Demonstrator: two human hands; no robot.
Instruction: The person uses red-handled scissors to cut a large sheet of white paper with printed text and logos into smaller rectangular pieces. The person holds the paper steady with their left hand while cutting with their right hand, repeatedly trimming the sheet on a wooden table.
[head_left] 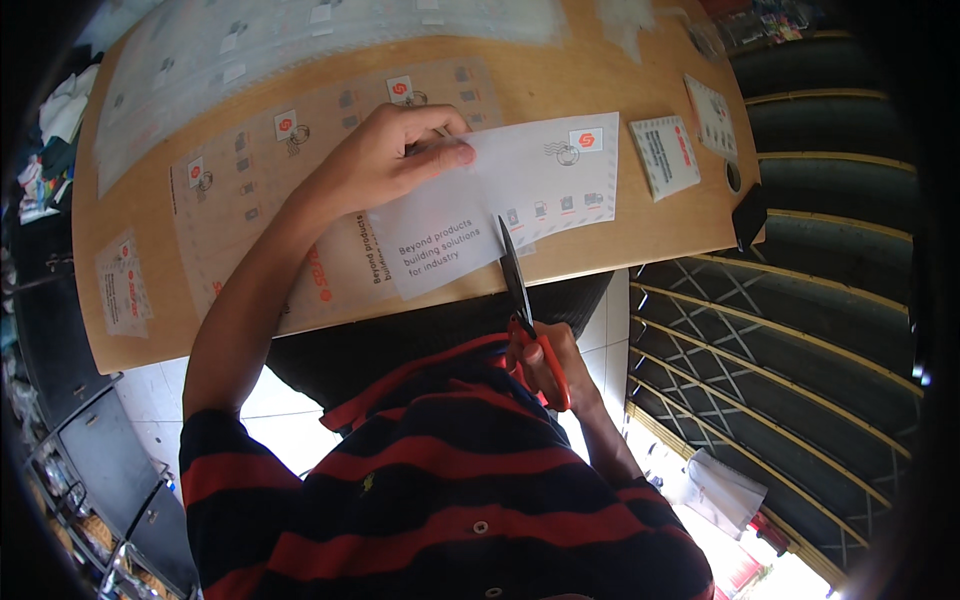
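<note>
My left hand pinches the upper edge of a whitish, translucent printed sheet between thumb and fingers, raised over the table's near edge. In my right hand is a pair of scissors with red-orange handles and dark blades. The blades point away from me and meet the sheet's lower edge near its middle; whether they are fully closed is hard to see. Beneath my left forearm lies a larger translucent printed sheet with small stamp-like squares and icons.
Across the far side of the wooden table spreads more clear printed sheeting. Small cut pieces lie at the right and the left. A dark folding gate stands to the right, with dark cabinets at the left.
</note>
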